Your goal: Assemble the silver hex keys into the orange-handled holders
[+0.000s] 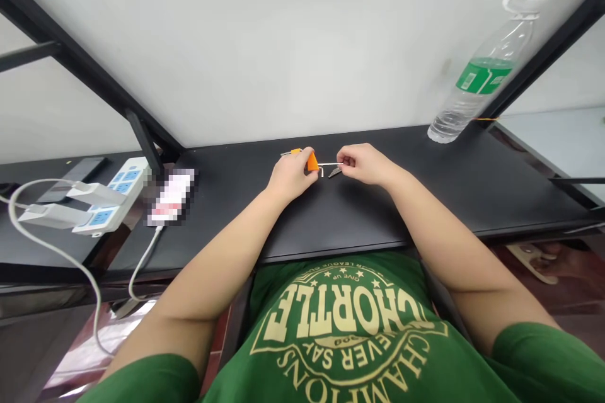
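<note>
Near the middle of the black table, my left hand (293, 175) is closed around a small orange holder (312, 162), most of it hidden by the fingers. A thin metal piece (285, 153) pokes out on its far left side. From the orange holder a slim silver rod (329, 164), which looks like a hex key, runs across to my right hand (363, 164). The fingertips of that hand pinch the rod's right end. Under it lies a dark, flat metal piece (334, 172), partly covered by the fingers. A short bent silver key (322, 171) shows beside the left fingertips.
A large clear bottle with a green label (484, 75) stands at the back right by the wall. To the left are a blurred-out phone (172, 197) on a white cable (144, 258) and a white power strip (116, 195) with plugs. Black frame bars (94, 69) flank the table.
</note>
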The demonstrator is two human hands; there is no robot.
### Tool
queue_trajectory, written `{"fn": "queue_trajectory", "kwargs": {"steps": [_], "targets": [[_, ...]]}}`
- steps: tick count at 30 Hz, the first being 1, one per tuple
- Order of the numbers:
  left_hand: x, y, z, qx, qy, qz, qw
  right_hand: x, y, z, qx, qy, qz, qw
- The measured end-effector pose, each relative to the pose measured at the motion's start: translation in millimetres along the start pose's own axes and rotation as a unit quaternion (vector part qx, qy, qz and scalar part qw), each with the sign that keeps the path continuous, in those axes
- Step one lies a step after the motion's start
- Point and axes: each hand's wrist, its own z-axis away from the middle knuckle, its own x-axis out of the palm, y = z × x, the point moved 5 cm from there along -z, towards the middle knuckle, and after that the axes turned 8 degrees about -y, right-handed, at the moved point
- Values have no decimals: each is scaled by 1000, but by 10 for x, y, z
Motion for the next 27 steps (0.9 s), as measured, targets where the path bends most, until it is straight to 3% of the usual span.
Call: {"fn": "queue_trajectory", "kwargs": {"steps": [3,5,9,11,13,18,27], "targets": [[20,5,-1,15,-1,-10,1000,-1,-8,-4,14,5,-44,999],[34,10,-1,33,6,-16,999,42,17,-14,62,-5,-136,989],[36,40,13,66,38,-29,997,248,25,-61,151,-16,-379,913],[43,70,23,75,42,-33,996,366,3,-102,165,-1,-453,876],[55,103,30,79,37,-33,996,477,-11,-140,174,11,-483,858],[47,120,25,61,20,-15,998,563,-9,-173,153,19,-489,859],[53,27,35,44,10,20,999,594,-23,-134,128,-80,-514,844]]}}
